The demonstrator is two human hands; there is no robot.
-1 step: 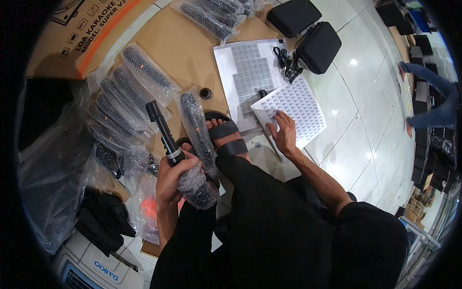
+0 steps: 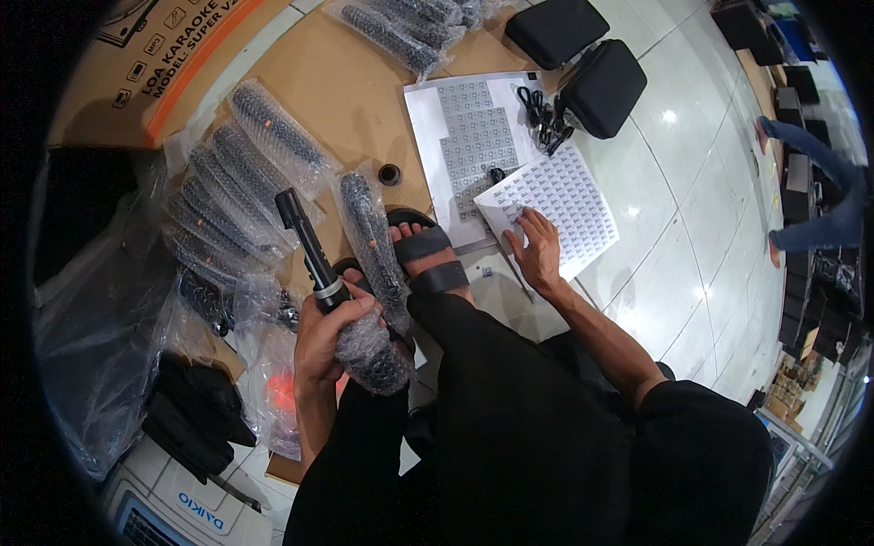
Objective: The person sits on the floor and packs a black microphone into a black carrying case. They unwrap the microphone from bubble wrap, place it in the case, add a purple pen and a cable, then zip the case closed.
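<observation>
My left hand (image 2: 320, 337) is closed round a black wireless microphone (image 2: 314, 250) with a silver ring. Its handle points up and to the left, and bubble wrap (image 2: 373, 357) covers its other end. To the right, my right hand (image 2: 537, 250) rests on a white sheet of small printed stickers (image 2: 575, 205), its thumb and fingers apart. Under that sheet lies a second, partly used sticker sheet (image 2: 428, 118). Between my hands, a bubble-wrapped microphone (image 2: 366, 227) leans by my sandalled feet.
More wrapped microphones (image 2: 241, 187) lie in a row at left, others (image 2: 401, 36) at the top. Two black cases (image 2: 605, 89) and coiled black cables (image 2: 544, 118) sit beyond the sheets. A small black cap (image 2: 390, 175) stands on cardboard. Someone's legs (image 2: 819, 187) show at far right.
</observation>
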